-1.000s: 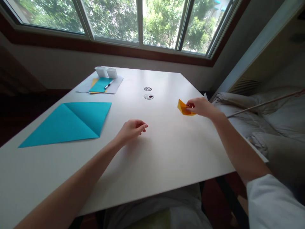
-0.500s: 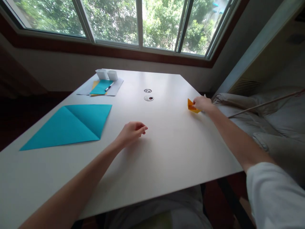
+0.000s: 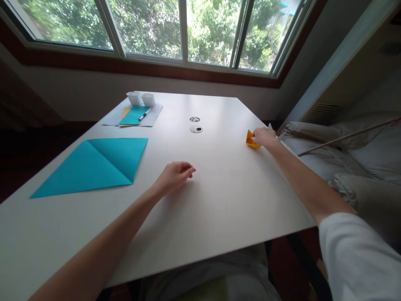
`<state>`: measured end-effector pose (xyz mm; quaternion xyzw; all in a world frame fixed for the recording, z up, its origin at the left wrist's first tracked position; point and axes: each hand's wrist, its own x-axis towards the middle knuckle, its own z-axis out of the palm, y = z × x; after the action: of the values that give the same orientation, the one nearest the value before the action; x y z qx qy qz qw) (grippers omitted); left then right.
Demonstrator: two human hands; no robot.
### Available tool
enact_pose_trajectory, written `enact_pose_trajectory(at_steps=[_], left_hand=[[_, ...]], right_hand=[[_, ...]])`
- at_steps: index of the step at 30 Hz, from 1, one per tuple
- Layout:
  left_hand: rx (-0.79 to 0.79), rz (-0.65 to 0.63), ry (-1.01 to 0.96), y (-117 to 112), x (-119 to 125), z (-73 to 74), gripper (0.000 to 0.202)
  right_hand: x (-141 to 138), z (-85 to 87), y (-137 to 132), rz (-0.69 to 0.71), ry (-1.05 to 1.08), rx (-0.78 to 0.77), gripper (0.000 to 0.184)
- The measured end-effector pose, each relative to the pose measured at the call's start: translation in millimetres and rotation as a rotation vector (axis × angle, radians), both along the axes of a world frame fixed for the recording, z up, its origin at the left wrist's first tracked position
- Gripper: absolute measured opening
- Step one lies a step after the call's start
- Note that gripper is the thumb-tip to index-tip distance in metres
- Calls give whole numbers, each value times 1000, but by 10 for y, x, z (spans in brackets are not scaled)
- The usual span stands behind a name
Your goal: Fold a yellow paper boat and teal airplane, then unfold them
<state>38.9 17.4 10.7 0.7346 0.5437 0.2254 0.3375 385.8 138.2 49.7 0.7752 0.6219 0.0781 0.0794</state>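
At the table's right edge, my right hand (image 3: 265, 137) has its fingers closed on an orange folded paper boat (image 3: 251, 140), which touches or nearly touches the tabletop. A small white pointed thing (image 3: 270, 126) pokes up just behind that hand; most of it is hidden. My left hand (image 3: 176, 175) hovers over or rests on the middle of the table, fingers curled together, with nothing visible in them. To its left lies a large blue sheet of paper (image 3: 97, 167), with a crease running across it and one side slanting to a point.
On the white table (image 3: 219, 200), at the far left, are white, yellow and blue papers (image 3: 133, 115) with a pen (image 3: 144, 113) on top. Two small white containers (image 3: 140, 99) stand behind them. Two round inserts (image 3: 196, 129) sit mid-table. Beige cushions (image 3: 313, 138) lie beyond the right edge.
My right hand and the orange paper boat have shifted very slightly left. My left hand has hardly moved, and the view has shifted a little.
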Motion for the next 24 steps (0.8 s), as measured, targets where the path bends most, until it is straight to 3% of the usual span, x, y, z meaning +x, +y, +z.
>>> enact_pose_trajectory(at_steps=[5, 8, 12, 14, 16, 18, 20, 22, 24], left_hand=[[-26, -44, 42, 13, -75, 107, 37], [-137, -127, 122, 85, -259, 267, 38], [-96, 7, 382, 239, -735, 481, 41], [2, 42, 476, 311, -1084, 496, 45], [71, 77, 592, 369, -1479, 405, 54], [138, 188, 777, 412, -1863, 222, 68], [141, 210, 841, 435, -2161, 15, 75], [74, 173, 834, 429, -2313, -134, 74], [88, 125, 811, 389, -2293, -178, 69]], right_hand=[[-251, 156, -278, 84, 25, 108, 35], [-567, 97, -600, 267, 105, 183, 35], [-936, -100, -1002, 480, 252, 140, 29], [-1001, -165, -1127, 535, 332, 117, 28], [-988, -189, -1197, 554, 410, 104, 27], [-935, -183, -1226, 550, 468, 113, 26], [-888, -168, -1231, 538, 494, 132, 25], [-870, -155, -1229, 534, 500, 139, 24], [-880, -152, -1232, 542, 504, 130, 23]])
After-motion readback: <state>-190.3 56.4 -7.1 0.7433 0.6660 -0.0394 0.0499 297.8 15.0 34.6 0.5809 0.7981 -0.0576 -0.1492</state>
